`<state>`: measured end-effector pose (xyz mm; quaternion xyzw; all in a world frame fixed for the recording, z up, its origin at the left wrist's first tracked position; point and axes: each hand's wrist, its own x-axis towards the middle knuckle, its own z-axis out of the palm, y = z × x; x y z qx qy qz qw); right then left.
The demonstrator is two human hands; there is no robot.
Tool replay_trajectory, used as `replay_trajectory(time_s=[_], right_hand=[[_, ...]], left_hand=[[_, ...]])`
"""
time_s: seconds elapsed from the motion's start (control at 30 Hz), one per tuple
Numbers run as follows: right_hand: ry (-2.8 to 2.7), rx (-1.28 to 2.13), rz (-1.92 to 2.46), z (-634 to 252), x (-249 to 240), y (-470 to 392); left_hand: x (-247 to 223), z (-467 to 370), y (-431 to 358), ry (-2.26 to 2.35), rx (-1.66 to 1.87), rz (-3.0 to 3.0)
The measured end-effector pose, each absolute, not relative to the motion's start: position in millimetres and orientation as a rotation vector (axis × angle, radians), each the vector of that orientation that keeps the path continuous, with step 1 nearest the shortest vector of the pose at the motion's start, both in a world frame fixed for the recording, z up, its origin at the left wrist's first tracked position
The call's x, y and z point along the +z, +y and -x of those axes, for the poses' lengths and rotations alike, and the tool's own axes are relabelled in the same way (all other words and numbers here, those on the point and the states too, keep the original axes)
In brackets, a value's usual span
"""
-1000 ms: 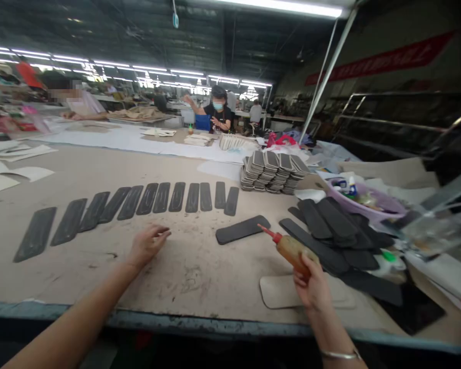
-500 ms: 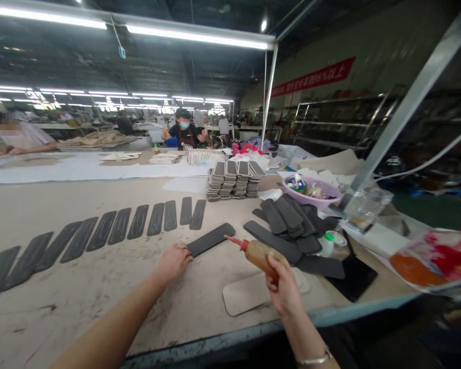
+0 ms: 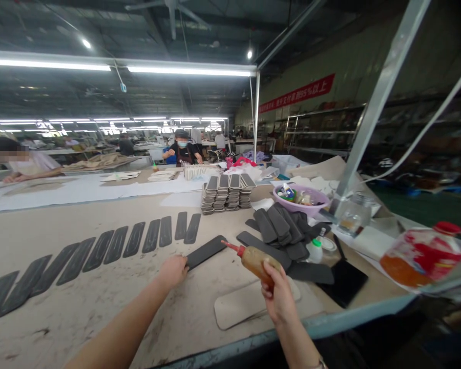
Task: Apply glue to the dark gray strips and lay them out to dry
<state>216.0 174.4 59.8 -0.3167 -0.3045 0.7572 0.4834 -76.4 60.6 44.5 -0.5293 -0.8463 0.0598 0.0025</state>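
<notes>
Dark strip (image 3: pixel 206 251) lies flat on the bench (image 3: pixel 100 302), near centre, just right of the row of dark strips (image 3: pixel 100 251). Head view only.

Left hand (image 3: pixel 172 271): forearm reaches in from lower left, palm down, fingers clamped on the strip's near-left end. Right hand (image 3: pixel 278 294): forearm comes up from the lower edge, fist wrapped around a glue bottle (image 3: pixel 253 260), held above the bench and tilted, red nozzle aimed up-left toward the strip's right end, tip just beside it, contact not clear.

Room: bare bench in front of and left of the left hand. A pale cut piece (image 3: pixel 246 310) lies under the right hand, close to the near bench edge (image 3: pixel 330 323). Loose pile of dark strips (image 3: pixel 284 230) sits just right of the bottle; neat stacks (image 3: pixel 225 192) behind, well apart.

Strip's long axis runs diagonally, near-left to far-right; near end at the left hand, far end toward the nozzle.
</notes>
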Motion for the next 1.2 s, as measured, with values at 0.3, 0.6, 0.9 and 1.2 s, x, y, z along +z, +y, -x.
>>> replay_trajectory(time_s=[0.3,0.6,0.9,1.2], right_hand=[[-0.764,1.837,0.783,-215,62,174],[-0.804,1.844,0.768,-215,64,173],[-0.880,1.805,0.760,-215,70,168],[-1.256,1.663,0.877,-200,51,143]], left_hand=[[54,77,70,-2.801,0.140,1.574],[60,82,72,-2.897,-0.076,1.565],[50,40,35,-2.751,-0.194,1.647],[6,17,-7,-2.543,-0.522,1.731]])
